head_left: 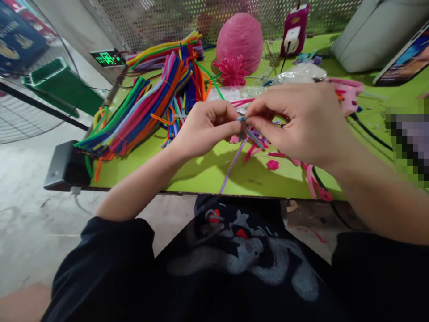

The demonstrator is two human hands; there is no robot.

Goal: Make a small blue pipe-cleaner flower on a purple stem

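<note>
Between my fingertips, above the green table, is a grey-blue pipe cleaner (254, 137) with a small curled end. My left hand (209, 123) pinches the curled end between thumb and forefinger. From the other side, my right hand (298, 123) pinches the same piece, and its straight tail slants down between the hands. Below them lie a lilac pipe cleaner (233, 166), short pink and purple pieces, and a small pink flower (272, 165). Part of the held piece is covered by my fingers.
Bundles of coloured pipe cleaners (140, 114) lie at the left of the green table (194, 179). Behind my hands stand a pink ball (240, 42) and a pink pompom-like flower (232, 70). A dark box (67, 166) sits at the left corner, and a black cable (372, 132) runs at right.
</note>
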